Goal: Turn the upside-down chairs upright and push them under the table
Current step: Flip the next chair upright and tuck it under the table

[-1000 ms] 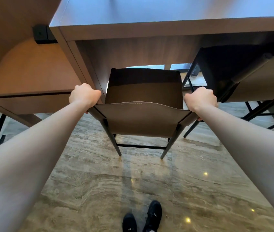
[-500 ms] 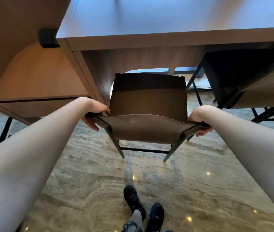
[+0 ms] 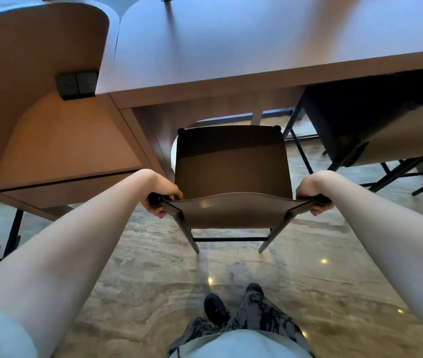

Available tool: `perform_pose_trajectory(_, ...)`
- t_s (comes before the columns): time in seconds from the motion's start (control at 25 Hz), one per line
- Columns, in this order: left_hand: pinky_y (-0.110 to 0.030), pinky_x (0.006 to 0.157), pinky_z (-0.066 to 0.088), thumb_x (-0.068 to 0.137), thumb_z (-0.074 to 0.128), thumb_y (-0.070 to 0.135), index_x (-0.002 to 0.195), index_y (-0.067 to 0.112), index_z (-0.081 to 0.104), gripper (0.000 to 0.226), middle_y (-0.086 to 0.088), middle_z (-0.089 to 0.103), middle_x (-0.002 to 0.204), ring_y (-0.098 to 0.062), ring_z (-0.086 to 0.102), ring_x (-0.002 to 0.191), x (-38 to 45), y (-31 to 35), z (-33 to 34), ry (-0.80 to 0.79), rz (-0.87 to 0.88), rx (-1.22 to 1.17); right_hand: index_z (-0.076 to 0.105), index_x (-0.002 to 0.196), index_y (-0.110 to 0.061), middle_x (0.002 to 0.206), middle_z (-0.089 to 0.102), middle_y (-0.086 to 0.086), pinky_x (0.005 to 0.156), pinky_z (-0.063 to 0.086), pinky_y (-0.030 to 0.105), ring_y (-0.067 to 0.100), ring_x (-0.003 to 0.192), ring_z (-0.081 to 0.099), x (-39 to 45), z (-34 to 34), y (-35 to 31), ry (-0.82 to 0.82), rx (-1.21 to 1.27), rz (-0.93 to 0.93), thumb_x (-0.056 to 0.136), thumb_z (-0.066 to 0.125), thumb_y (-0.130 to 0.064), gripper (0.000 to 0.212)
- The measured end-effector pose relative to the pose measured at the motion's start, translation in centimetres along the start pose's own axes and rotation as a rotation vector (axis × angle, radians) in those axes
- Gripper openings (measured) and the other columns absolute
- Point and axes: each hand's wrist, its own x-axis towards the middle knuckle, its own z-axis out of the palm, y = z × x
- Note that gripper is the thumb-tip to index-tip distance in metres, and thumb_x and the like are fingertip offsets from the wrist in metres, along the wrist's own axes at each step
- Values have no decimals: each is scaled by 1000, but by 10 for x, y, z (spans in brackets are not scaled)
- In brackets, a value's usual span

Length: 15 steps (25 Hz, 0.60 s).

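Nearest the camera, the person's black shoes (image 3: 217, 310) and patterned trousers (image 3: 259, 315) are showing at the bottom, standing on the marble floor (image 3: 308, 267). Both bare forearms are reaching forward. The left hand (image 3: 162, 196) is gripping the left top corner of the chair (image 3: 232, 174), fingers curled under the backrest edge; the right hand (image 3: 311, 196) is gripping the right top corner the same way. The chair is sitting upright between the hands, legs on the floor, its seat reaching partway under the table (image 3: 231, 47), backrest nearest the person. Farther right, a second chair (image 3: 386, 130) is tucked under the same table. To the left, a wooden side unit (image 3: 50, 112) is standing beside the table, with a dark socket plate (image 3: 77, 85) on it.
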Motion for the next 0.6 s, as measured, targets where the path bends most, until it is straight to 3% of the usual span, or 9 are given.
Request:
perform_pose_trajectory(0.16,-26,49,56,99,53,44,83,0,63,47,-15,66,76,-23,66,62,9,2,-10,-46,27,-28,64,85,3,71,68,19,35,46,21,24,44,63,14,-10,3,-103,49,2,96,45,-15,28)
perform_pose_trajectory(0.24,-29,53,59,99,54,42,92,-3,62,46,-18,70,79,-26,70,63,15,-2,-13,-77,43,-126,65,100,3,88,69,22,40,53,25,28,60,71,25,-15,8,-202,190,7,95,56,-18,23)
perform_pose_trajectory(0.32,-30,51,60,100,54,36,101,-6,60,43,-25,66,96,-28,70,61,28,-7,-14,-121,32,-263,61,110,3,100,65,22,45,58,30,31,71,73,43,-14,12,-288,393,10,91,65,-16,27)
perform_pose_trajectory(0.44,-31,48,60,98,50,17,113,-5,54,27,-26,58,107,-28,68,58,47,-7,-13,-181,-23,-425,57,110,3,93,62,22,57,62,34,33,70,70,64,-5,11,-384,637,18,91,63,-10,24)
perform_pose_trajectory(0.52,-32,52,61,97,49,13,118,-4,48,27,-25,57,104,-28,66,69,55,-4,-12,-188,-45,-423,57,108,4,92,63,22,74,60,36,33,75,68,74,-1,9,-382,708,8,91,61,-7,21)
perform_pose_trajectory(0.6,-34,57,61,97,51,14,114,-4,49,24,-25,56,103,-29,64,76,64,1,-12,-183,-48,-406,58,107,7,91,67,25,78,60,40,37,82,68,81,1,8,-390,753,9,92,61,-9,22)
